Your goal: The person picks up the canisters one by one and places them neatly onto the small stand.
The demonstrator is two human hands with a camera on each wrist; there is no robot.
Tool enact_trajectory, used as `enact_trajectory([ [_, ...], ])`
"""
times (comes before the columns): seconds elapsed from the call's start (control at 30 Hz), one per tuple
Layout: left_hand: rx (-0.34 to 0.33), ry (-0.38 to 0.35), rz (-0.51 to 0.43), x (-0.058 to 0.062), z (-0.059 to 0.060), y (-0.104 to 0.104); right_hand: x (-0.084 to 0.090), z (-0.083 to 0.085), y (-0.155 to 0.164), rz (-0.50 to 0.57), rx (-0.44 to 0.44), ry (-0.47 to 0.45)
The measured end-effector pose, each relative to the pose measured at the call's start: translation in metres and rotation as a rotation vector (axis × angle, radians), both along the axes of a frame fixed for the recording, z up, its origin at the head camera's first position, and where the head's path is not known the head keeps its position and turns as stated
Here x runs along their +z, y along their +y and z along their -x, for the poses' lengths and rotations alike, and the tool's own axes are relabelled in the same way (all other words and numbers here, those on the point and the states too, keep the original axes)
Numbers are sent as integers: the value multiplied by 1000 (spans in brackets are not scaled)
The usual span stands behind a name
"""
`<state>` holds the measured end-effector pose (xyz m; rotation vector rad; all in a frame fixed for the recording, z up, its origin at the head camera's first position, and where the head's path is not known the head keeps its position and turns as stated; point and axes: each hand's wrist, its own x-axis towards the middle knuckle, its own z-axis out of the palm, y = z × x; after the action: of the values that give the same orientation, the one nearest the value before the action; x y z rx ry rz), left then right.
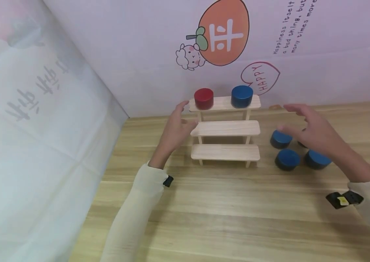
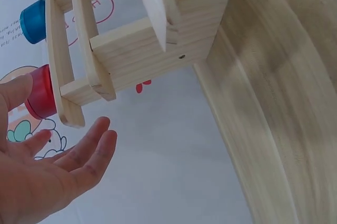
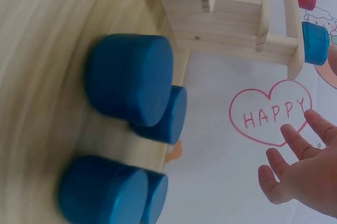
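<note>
A: Stepped shelf (image 1: 225,128)?
B: Pale raw wood, three flat tiers, standing on the plank-grain table (image 1: 224,211) against the wall. Top tier: red cylinder (image 1: 203,98), blue cylinder (image 1: 242,96), both smooth, painted.
A: Hands?
B: Left hand (image 1: 176,129) spread, beside the shelf's left end. Right hand (image 1: 312,128) spread, holding nothing, above the blue cylinders (image 1: 287,159) on the table.

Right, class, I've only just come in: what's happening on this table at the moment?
A person is working at a small wooden three-step shelf on a wooden table. A red block and a blue block stand on the top step; the two lower steps are bare. The left hand is open beside the shelf's left end, holding nothing. The right hand hovers open above a cluster of blue blocks lying on the table to the right of the shelf.
</note>
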<state>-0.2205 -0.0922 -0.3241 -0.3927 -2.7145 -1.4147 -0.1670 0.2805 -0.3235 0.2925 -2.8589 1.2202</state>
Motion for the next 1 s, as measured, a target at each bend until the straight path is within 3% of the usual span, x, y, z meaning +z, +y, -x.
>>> enact_trajectory([
  [0.37,-22,31,82,-3,-11,0,-17,-21,21,-26,-26,33],
  [0.7,-66,69,76,-14,-13,-2,-34,-42,48,-31,-46,68],
  [1.0,-14,12,38,-22,-17,-5,-42,-54,61,-58,-75,27],
])
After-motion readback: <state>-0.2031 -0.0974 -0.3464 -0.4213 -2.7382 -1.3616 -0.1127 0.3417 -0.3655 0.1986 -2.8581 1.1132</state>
